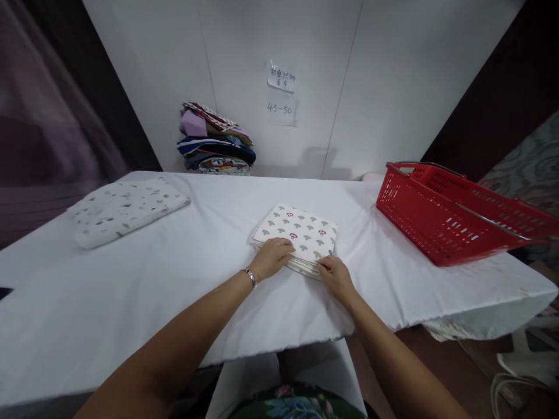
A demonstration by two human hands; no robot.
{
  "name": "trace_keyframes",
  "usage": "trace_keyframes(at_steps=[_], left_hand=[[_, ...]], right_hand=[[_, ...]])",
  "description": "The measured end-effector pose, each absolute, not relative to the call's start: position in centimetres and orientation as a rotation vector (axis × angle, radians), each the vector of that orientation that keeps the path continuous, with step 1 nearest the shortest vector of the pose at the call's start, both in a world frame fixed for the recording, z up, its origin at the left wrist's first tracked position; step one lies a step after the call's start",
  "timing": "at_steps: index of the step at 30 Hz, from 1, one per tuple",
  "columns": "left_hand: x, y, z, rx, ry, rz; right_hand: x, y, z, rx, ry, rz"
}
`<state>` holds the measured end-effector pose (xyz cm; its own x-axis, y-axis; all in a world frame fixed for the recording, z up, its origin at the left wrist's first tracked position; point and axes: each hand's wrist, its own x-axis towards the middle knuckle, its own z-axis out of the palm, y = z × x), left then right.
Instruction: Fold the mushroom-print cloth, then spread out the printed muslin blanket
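Note:
A white folded cloth (301, 231) printed with grey and red mushrooms lies in several layers on the table in front of me. My left hand (274, 259) grips its near left edge, fingers bent over the top and the thumb side by the front. At the near right corner, my right hand (335, 276) pinches the stacked layers between thumb and fingers. A silver bracelet circles my left wrist. The undersides of both hands are hidden.
A second folded white cloth (126, 208) with dark spots lies at the left. Stacked folded fabrics (216, 145) stand by the back wall. A red plastic basket (428, 218) with metal handles sits at the right on the white-covered table (209, 227). Paper notes (282, 110) hang on the wall.

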<state>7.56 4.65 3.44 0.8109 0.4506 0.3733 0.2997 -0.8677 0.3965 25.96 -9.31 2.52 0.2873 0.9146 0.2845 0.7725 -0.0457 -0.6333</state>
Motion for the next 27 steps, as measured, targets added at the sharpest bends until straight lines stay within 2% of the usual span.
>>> trace_keyframes(at_steps=[8, 15, 27], left_hand=[[9.1, 3.7, 3.7, 2.671, 0.507, 0.627], [9.3, 3.0, 3.3, 2.705, 0.470, 0.783], [10.4, 2.2, 3.7, 2.853, 0.407, 0.658]], right_hand=[[25.9, -9.3, 2.7, -1.861, -1.531, 0.238], [26.0, -9.5, 2.0, -1.821, -1.508, 0.194], [25.4, -9.7, 2.9, -1.848, -1.625, 0.124]])
